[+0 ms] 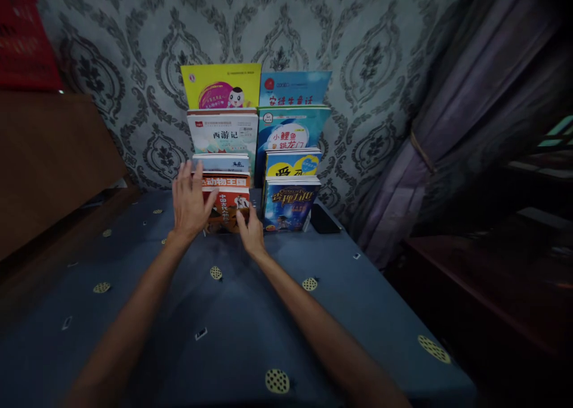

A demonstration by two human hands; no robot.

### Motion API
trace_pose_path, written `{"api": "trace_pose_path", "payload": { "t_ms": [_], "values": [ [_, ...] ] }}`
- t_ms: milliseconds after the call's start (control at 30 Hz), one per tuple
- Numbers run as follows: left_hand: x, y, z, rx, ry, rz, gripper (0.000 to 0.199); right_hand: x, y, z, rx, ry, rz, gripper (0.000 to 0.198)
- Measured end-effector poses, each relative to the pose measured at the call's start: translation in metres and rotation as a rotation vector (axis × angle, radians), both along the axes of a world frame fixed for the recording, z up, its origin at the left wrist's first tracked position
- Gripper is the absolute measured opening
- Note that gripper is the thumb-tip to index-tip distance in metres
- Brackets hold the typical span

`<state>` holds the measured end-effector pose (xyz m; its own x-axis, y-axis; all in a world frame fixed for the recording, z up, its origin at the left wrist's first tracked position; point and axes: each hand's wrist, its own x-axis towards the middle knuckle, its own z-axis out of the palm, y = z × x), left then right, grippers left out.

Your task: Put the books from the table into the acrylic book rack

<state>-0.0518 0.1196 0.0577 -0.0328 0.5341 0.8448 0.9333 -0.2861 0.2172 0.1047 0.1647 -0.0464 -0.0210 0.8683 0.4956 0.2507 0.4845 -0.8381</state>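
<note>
Two columns of upright books stand in tiers against the wall. At the front of the left column is a red book [230, 208], with an orange book [224, 181] just behind it. My left hand [190, 199] is at that column's left side, fingers stretched upward and thumb apart over the red cover's upper left. By the red book's right edge, my right hand [251, 230] has its thumb toward the front cover and its fingers at the side, partly hidden. To the right, a dark blue book [290, 205] fronts the other column, with a yellow-and-blue book [293, 164] behind.
Taller at the back are a yellow book [221, 86], a white book [224, 133], a teal book [293, 127] and a blue book [295, 86]. A flat black object [324, 219] lies right of them on the blue tablecloth [242, 330]. A purple curtain [430, 127] hangs right.
</note>
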Motion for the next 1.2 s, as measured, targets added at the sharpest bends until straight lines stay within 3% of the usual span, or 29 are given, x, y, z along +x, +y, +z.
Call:
{"api": "trace_pose_path", "payload": {
  "t_ms": [200,433,733,1200],
  "values": [
    [0.011,0.003,0.014,-0.099,0.206,-0.048,0.055,-0.002,0.005,-0.008,0.017,-0.010,0.008,0.062],
    [0.009,0.004,0.014,-0.156,0.211,-0.024,0.050,-0.005,0.008,-0.017,0.035,-0.110,-0.049,0.059],
    [0.004,0.009,-0.005,-0.138,0.214,-0.040,0.046,-0.001,0.009,-0.018,0.077,-0.106,-0.023,0.052],
    [0.010,0.015,-0.002,-0.180,0.196,-0.046,0.043,0.000,0.005,-0.015,0.084,-0.124,-0.010,0.061]
  ]
}}
